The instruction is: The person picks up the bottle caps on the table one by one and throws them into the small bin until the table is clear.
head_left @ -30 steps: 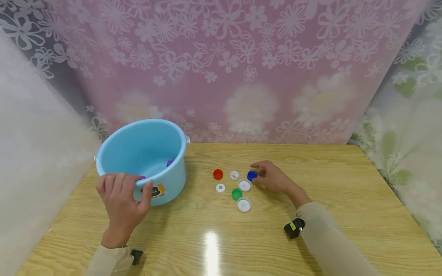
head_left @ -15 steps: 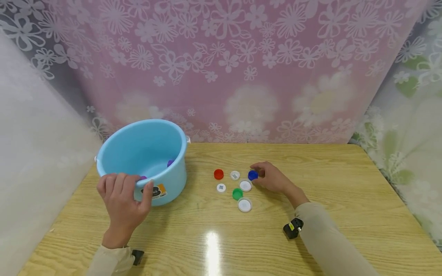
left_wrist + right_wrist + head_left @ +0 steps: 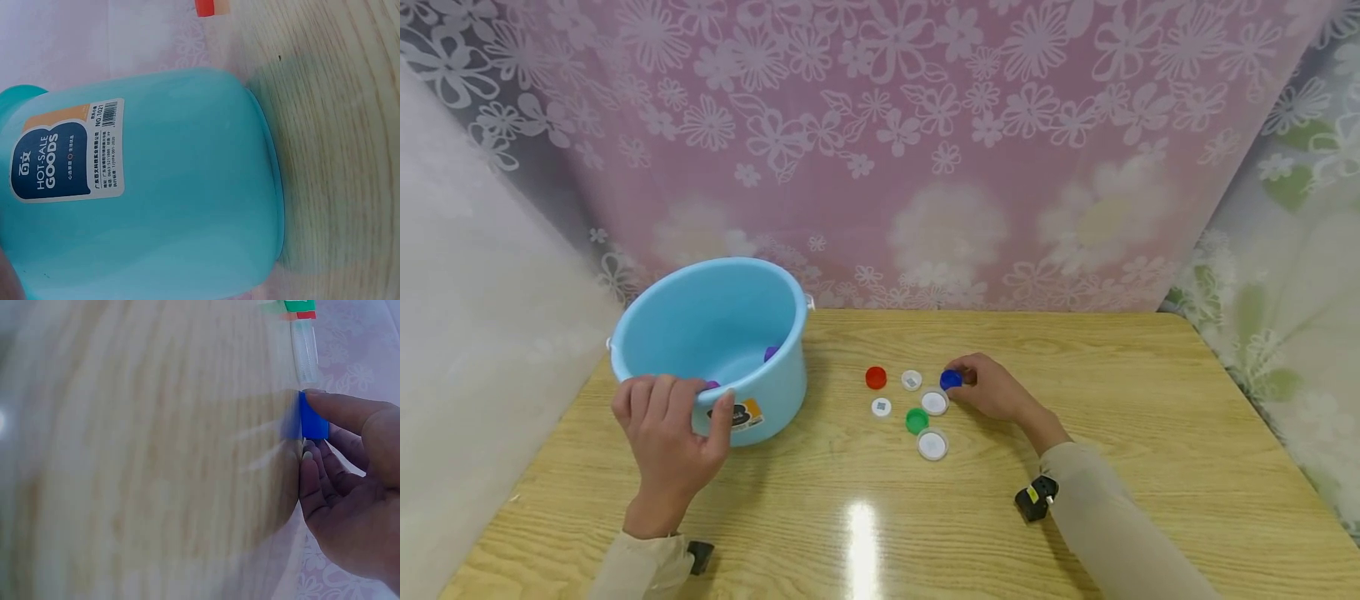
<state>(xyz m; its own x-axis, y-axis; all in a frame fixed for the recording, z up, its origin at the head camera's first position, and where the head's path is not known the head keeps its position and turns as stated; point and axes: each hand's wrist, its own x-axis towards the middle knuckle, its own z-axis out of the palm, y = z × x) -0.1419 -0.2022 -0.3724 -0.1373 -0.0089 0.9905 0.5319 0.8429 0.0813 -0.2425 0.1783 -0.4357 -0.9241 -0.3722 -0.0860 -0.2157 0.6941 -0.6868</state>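
A light blue bucket (image 3: 775, 408) stands at the left of the table, its label facing me. My left hand (image 3: 670, 442) grips the near rim, fingers over the edge and thumb on the outer wall. Two purple pieces, one a purple cap (image 3: 771, 353), show inside. My right hand (image 3: 992, 390) pinches a blue bottle cap (image 3: 951, 380) between thumb and fingers at table level; the right wrist view shows the blue cap (image 3: 314, 417) with the thumb on one side and a finger on the other. Beside it lies a clear-rimmed white lid (image 3: 935, 402).
A red cap (image 3: 876, 377), a green cap (image 3: 917, 420), a second clear-rimmed lid (image 3: 932, 444) and small white caps (image 3: 912, 380) lie between bucket and right hand. Behind the wooden table (image 3: 1150, 400) hangs a pink floral curtain (image 3: 925, 167).
The right hand's fingers have closed in on the blue cap, which was beside looser fingers before. The left hand stays on the bucket rim.
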